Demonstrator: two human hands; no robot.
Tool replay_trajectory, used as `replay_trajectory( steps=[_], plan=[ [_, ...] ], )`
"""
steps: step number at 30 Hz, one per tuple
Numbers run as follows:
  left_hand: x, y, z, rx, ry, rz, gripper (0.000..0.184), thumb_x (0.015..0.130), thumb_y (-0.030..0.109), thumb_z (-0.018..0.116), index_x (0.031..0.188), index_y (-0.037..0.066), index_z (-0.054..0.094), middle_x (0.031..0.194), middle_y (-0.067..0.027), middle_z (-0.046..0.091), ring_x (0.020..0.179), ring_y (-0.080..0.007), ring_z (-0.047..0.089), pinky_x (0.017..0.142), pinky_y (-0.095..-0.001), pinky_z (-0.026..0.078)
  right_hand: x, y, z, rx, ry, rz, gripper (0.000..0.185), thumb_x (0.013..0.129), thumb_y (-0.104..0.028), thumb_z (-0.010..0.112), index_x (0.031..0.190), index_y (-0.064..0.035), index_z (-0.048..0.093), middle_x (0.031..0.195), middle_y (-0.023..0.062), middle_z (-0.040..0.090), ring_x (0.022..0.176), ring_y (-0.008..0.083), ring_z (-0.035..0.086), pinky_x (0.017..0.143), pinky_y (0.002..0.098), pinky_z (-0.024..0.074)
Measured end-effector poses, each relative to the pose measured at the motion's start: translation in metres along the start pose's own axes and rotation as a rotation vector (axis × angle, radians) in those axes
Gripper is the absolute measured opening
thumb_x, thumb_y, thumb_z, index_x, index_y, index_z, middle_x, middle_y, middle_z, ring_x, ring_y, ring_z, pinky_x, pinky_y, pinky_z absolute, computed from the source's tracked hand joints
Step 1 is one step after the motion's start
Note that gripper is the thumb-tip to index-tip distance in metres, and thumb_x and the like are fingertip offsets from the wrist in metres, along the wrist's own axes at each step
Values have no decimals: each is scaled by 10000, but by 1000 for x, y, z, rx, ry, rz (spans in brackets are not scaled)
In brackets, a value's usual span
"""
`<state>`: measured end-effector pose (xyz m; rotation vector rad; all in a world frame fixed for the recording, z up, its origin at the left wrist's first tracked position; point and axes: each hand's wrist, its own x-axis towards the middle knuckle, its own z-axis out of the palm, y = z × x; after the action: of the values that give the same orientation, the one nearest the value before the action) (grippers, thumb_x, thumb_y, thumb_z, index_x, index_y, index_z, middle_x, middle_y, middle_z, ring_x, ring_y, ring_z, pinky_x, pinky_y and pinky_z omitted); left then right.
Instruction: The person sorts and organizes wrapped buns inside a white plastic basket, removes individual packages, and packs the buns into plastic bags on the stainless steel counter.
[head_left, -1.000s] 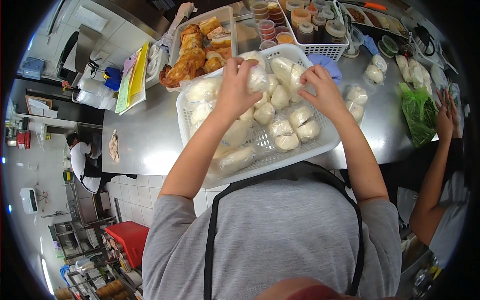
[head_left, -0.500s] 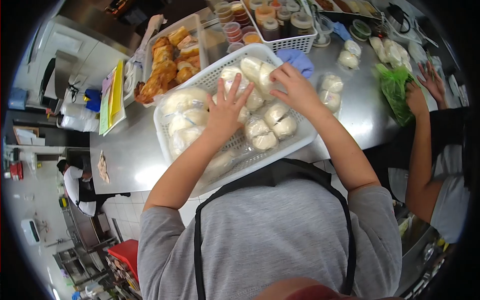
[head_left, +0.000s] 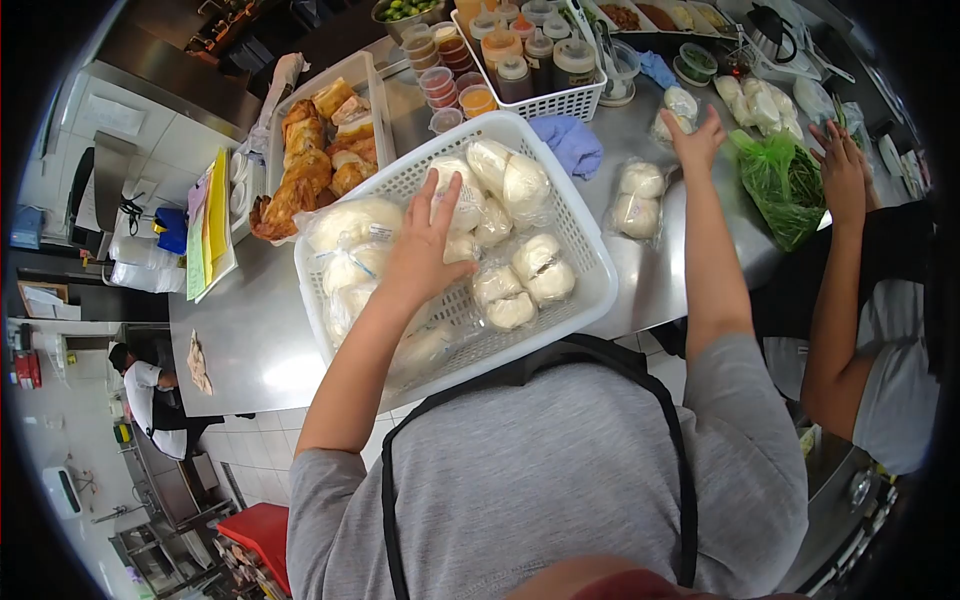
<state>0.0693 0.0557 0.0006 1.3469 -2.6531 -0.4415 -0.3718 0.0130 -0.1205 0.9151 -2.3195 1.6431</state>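
A white perforated plastic basket [head_left: 595, 285] holds several clear bags of round white dough balls [head_left: 365, 225]. My left hand [head_left: 425, 255] is open, its fingers spread over the bags in the middle of the basket. Off to the right, my right hand [head_left: 698, 145] reaches across the steel table with thumb and fingers apart. It is nearest to a bagged pair of dough balls [head_left: 678, 108], and I cannot tell whether it touches it. Another bagged pair [head_left: 638, 200] lies on the table between the basket and my right forearm.
A tub of roasted meat [head_left: 318, 140] stands behind the basket on the left. A basket of sauce bottles [head_left: 545, 65], sauce cups [head_left: 440, 88] and a blue cloth [head_left: 567, 145] are at the back. At right, a co-worker's hands [head_left: 843, 170] are beside a green bag of leaves [head_left: 785, 190].
My right hand has left the basket and moved right to the bagged dough balls on the table. My left hand stays over the basket. The co-worker's hands have shifted.
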Motion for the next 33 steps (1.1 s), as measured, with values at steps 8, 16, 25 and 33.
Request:
replay_trajectory(
  steps=[8,16,25,33],
  plan=[
    [29,-7,10,-231,-1,-275,1121,668,401,789,1486,153,64,1493,-226,116,1312,-420,311,1081,-419,332,15,46,22,-394,-422,-159,828,660,-419,777,1376,-217,414,1408,202,364,1249,389,419,1001,430,385],
    [17,-23,10,-242,123,-167,1026,739,461,727,1468,63,126,1400,-236,245,1255,-403,364,1049,-421,340,-24,-53,-43,1040,-550,455,532,845,-107,648,1320,-126,409,1223,70,525,1062,166,541,859,339,476],
    [8,41,-22,-1471,14,-166,777,916,396,555,1474,115,94,1290,-128,431,1192,-226,474,920,-394,451,-153,-191,-65,769,-899,-374,706,707,-6,710,1333,-53,388,1381,112,402,1247,230,438,979,359,448],
    [8,43,-5,-1567,90,-171,865,820,98,693,1452,135,104,1299,-111,414,1140,-219,510,881,-374,508,-174,-194,-64,834,-942,-390,743,670,-13,713,1334,-72,387,1383,106,410,1263,245,428,1003,374,425]
  ],
)
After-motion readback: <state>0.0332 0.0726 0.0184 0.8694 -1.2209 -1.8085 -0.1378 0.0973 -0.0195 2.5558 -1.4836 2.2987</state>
